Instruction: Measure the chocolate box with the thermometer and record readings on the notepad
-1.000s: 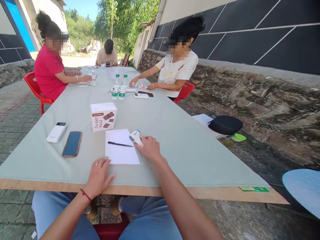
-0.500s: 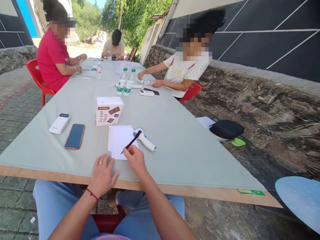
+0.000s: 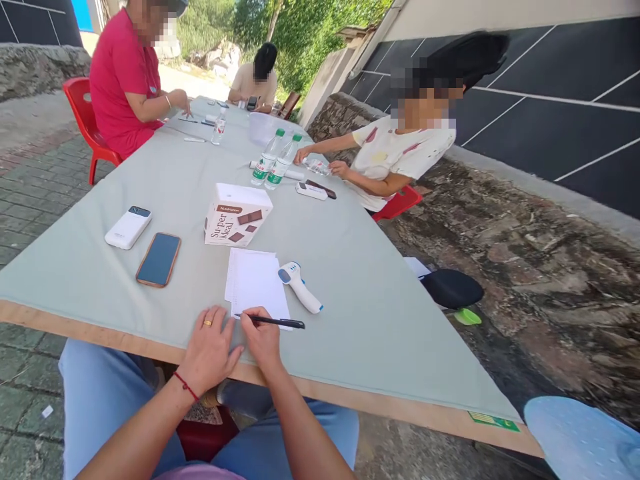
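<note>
A black pen (image 3: 280, 323) is gripped in my right hand (image 3: 263, 340), its tip low over the bottom left of the white paper sheets (image 3: 257, 280). Flat on the table edge lies my left hand (image 3: 213, 347), fingers extended, beside the lower left of the paper; it wears a ring and holds nothing. To the right of the sheets rests a white and blue infrared thermometer (image 3: 301, 287). Just beyond the paper stands a white box (image 3: 239, 215) printed "Su-per Meal".
Left on the table (image 3: 350, 313) are a smartphone (image 3: 159, 259) and a white power bank (image 3: 129, 227). Farther back stand two water bottles (image 3: 275, 160) by a white device (image 3: 311, 191). Three people sit around the table; one at right handles a clear packet (image 3: 317, 167).
My right hand has turned the pen from upright-slanting to nearly level and moved it to the paper's lower left. The camera view has tilted; one person at left has leaned forward.
</note>
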Demonstrator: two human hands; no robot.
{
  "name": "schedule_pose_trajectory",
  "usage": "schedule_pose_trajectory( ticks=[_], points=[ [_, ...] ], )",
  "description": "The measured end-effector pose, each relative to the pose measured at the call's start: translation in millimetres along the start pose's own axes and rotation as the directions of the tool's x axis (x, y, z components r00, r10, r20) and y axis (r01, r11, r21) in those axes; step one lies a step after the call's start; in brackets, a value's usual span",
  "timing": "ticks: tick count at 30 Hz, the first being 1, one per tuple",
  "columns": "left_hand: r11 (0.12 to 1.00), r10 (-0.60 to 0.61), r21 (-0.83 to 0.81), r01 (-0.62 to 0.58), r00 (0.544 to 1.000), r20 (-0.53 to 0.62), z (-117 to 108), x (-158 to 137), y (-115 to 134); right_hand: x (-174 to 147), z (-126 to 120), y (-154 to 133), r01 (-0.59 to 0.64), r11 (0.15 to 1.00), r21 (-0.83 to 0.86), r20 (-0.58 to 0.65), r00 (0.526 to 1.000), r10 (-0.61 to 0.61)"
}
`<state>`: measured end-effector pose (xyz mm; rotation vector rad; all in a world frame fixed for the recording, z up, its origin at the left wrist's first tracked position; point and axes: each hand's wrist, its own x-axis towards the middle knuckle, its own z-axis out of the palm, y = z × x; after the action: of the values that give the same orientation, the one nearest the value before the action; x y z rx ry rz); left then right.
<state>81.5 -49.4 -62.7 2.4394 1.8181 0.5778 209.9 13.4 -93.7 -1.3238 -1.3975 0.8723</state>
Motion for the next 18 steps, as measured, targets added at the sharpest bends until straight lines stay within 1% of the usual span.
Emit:
schedule_pose_trajectory(
  ticks=[6, 12, 18],
  points=[
    [0.998, -0.016, -0.062, 0.015, 1.0, -0.023, 0.6, -1.0, 1.2, -2.9, -1.3, -0.7, 0.008, 0.999, -0.048, 0.039, 0.999, -0.006],
    [0.999, -0.011, -0.046, 0.011, 1.0, -0.016, 0.5, -0.8, 0.9, -2.7, -0.8, -2.6, -0.02, 0.999, -0.039, 0.046, 0.999, 0.022],
    [1.0, -0.007, -0.018, 0.007, 1.0, -0.007, 0.7, -0.9, 0.4, -2.8, -0.3, -1.3, -0.009, 0.998, -0.055, 0.051, 0.999, 0.012]
  ],
)
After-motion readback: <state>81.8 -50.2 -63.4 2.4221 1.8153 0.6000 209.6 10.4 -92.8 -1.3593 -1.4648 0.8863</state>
